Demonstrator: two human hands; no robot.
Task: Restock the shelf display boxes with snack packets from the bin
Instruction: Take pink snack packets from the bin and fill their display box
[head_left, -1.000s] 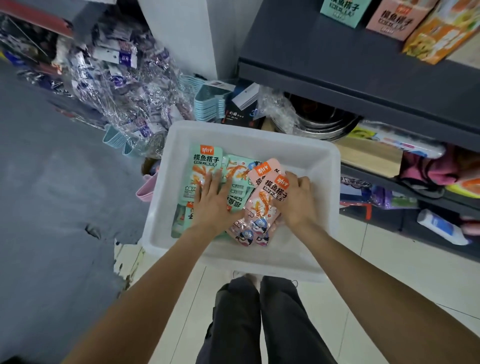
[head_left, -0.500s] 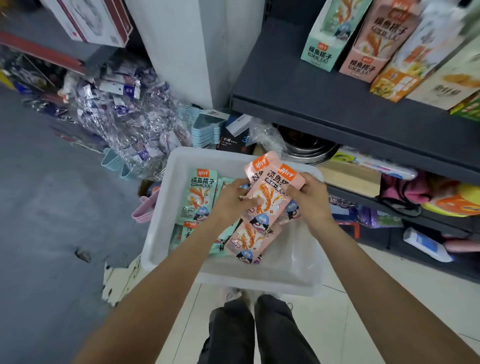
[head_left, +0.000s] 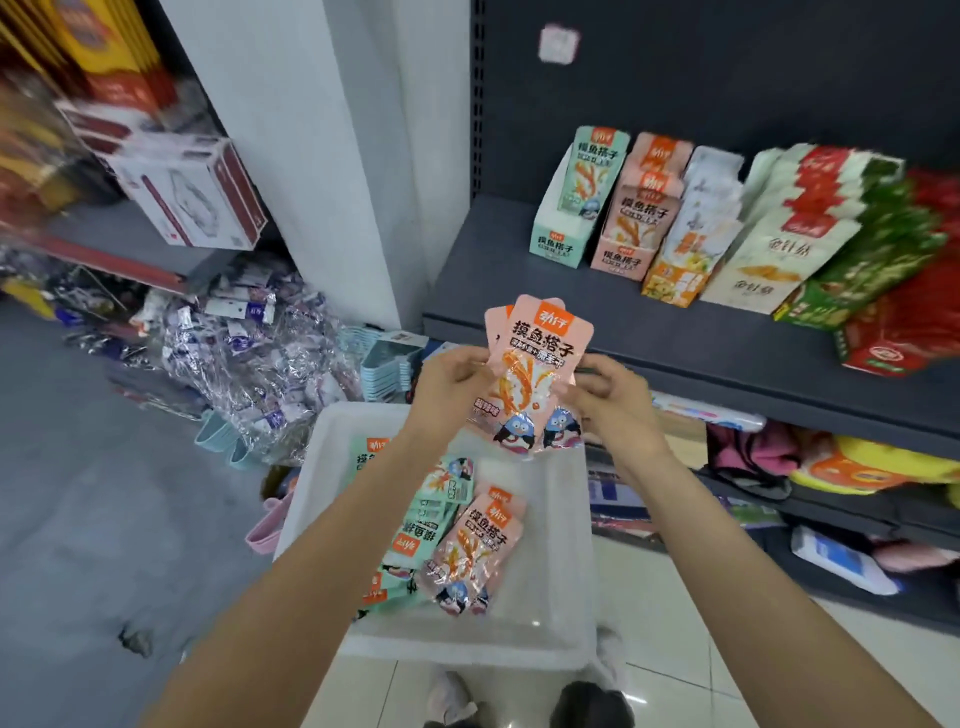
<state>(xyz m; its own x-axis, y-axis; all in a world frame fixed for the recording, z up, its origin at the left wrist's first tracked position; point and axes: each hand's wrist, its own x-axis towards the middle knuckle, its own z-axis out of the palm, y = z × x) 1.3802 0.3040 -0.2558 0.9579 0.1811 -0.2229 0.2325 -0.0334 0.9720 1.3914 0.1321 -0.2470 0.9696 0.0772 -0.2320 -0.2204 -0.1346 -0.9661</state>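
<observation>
Both hands hold a small stack of pink snack packets (head_left: 532, 371) upright above the white bin (head_left: 566, 561). My left hand (head_left: 452, 387) grips the stack's left edge and my right hand (head_left: 608, 397) grips its right edge. In the bin lie more pink packets (head_left: 475, 556) and several green packets (head_left: 426, 519). On the dark shelf (head_left: 649, 332) stand a green display box (head_left: 569, 218) and a pink display box (head_left: 631, 228), each with packets in it.
Other snack boxes and bags (head_left: 810, 244) fill the shelf to the right of the display boxes. A white pillar (head_left: 322, 156) stands to the left. A heap of plastic-wrapped goods (head_left: 244, 353) lies on the floor beside the bin. Lower shelves hold mixed goods (head_left: 831, 467).
Both hands have lifted the pink packets out of the bin, up toward shelf height. The view has tilted up, bringing the display boxes into sight.
</observation>
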